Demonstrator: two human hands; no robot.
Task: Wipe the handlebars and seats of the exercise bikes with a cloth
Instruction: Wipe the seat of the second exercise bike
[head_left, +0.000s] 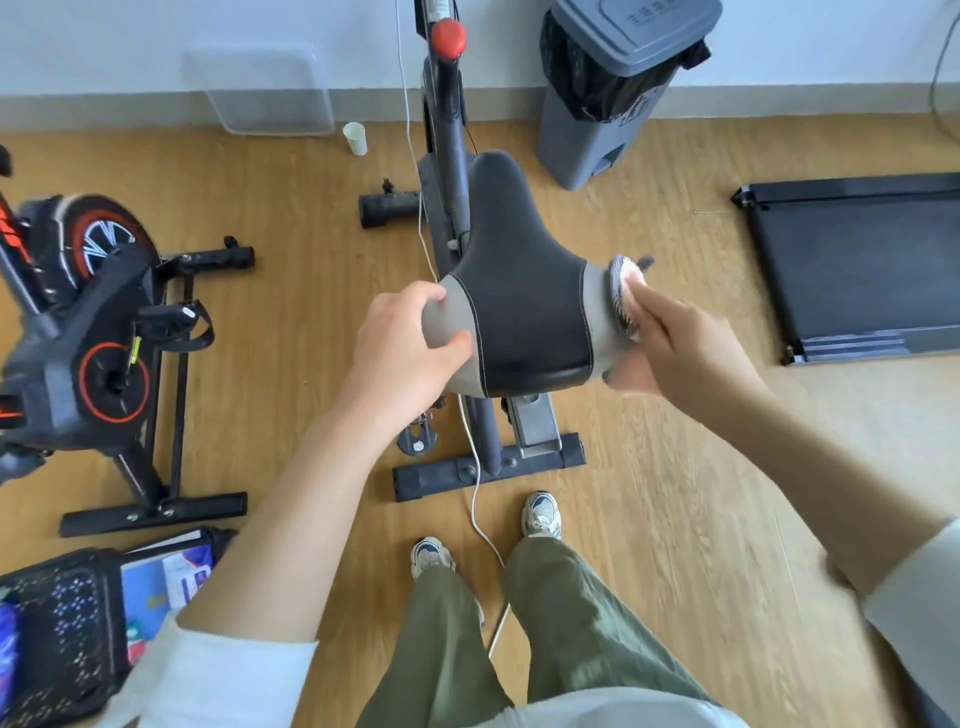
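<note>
A black seat (519, 291) with grey side panels tops the grey exercise bike (452, 156) in the middle of the head view. My left hand (405, 348) grips the seat's grey left edge, thumb on top. My right hand (685, 348) presses a pink and striped cloth (626, 291) against the seat's grey right edge. The bike's frame with a red knob (449, 37) runs away from me toward the wall; its handlebars are out of view. A second bike (88, 322), black with orange trim, stands at the left.
A grey lidded bin (613, 88) stands by the wall, right of the bike. A black treadmill (857, 265) lies at the right. A white cable (475, 493) trails across the wood floor between my feet. A paper cup (355, 138), a clear tub (265, 91) and a black basket (57, 623) lie left.
</note>
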